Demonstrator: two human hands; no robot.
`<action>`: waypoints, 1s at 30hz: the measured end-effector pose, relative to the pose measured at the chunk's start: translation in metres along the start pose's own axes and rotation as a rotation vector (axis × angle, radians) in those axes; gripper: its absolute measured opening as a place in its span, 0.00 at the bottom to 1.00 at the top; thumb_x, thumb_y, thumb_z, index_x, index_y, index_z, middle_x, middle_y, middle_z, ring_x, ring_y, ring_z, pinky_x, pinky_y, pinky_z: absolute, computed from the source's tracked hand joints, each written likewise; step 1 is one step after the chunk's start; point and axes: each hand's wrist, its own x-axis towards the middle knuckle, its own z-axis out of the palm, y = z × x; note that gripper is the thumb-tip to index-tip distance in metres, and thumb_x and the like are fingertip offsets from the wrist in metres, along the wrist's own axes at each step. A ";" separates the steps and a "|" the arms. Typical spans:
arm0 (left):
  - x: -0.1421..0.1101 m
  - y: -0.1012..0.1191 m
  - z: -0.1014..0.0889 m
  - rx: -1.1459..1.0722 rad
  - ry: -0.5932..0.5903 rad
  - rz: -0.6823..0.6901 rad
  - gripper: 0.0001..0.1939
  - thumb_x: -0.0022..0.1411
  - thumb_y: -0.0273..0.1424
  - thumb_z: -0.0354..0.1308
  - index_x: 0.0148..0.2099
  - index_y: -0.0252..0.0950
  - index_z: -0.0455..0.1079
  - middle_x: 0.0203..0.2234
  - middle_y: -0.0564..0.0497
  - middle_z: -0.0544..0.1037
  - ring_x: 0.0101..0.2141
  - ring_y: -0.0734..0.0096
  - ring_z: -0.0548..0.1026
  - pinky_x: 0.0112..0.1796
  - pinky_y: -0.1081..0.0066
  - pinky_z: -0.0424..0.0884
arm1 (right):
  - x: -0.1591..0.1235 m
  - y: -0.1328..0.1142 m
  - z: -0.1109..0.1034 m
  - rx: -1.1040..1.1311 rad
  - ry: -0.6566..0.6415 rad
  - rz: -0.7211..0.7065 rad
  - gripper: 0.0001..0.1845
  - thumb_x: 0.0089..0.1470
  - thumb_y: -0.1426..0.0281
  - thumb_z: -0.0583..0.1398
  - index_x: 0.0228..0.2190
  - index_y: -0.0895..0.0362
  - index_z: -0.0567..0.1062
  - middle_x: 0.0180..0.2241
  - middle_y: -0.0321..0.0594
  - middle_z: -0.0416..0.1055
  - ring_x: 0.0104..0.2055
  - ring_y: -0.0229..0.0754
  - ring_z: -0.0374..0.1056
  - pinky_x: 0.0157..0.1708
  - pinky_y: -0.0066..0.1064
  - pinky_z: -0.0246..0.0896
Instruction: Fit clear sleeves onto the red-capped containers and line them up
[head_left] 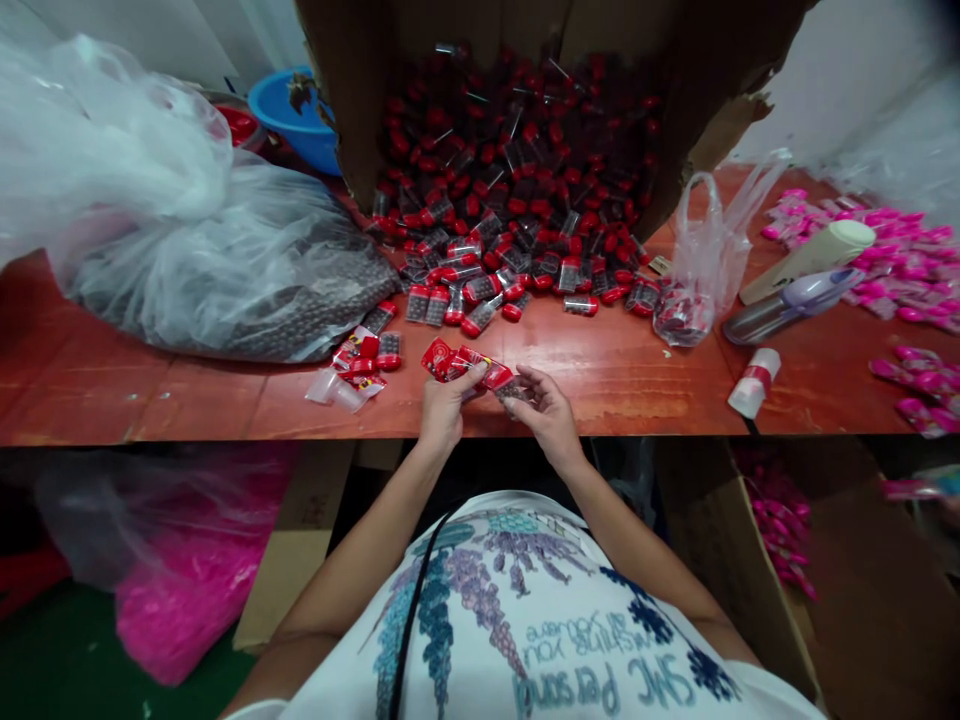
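Well, two hands (444, 408), both in a pinch on one red packet (496, 376), one blue basin (319, 150) beyond.

Apparently a workshop: long worktable (630, 385), carton (720, 70) of red-capped containers (510, 200), bulging plastic bag (232, 250).

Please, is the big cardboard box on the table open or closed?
The box is open at the front: small containers with red ends show inside it and spread out onto the table.
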 end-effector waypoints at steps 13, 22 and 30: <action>-0.005 -0.001 0.004 0.019 -0.124 0.131 0.14 0.38 0.25 0.71 0.30 0.33 0.73 0.25 0.54 0.77 0.28 0.73 0.74 0.35 0.72 0.71 | 0.007 -0.002 -0.004 -0.142 -0.010 -0.121 0.20 0.48 0.67 0.64 0.45 0.50 0.75 0.44 0.38 0.72 0.45 0.42 0.68 0.46 0.34 0.64; -0.006 0.004 0.003 0.011 -0.229 0.056 0.16 0.35 0.23 0.72 0.31 0.34 0.75 0.26 0.53 0.78 0.29 0.71 0.75 0.37 0.70 0.71 | 0.006 -0.005 -0.005 0.091 -0.023 0.052 0.16 0.43 0.67 0.67 0.38 0.52 0.78 0.37 0.35 0.77 0.40 0.43 0.72 0.46 0.38 0.66; -0.005 0.000 0.007 -0.012 -0.233 0.034 0.15 0.38 0.24 0.71 0.33 0.33 0.74 0.26 0.53 0.78 0.29 0.72 0.75 0.36 0.71 0.71 | 0.007 -0.010 -0.006 0.056 0.041 0.008 0.17 0.43 0.66 0.67 0.39 0.53 0.77 0.37 0.38 0.75 0.38 0.42 0.71 0.39 0.33 0.67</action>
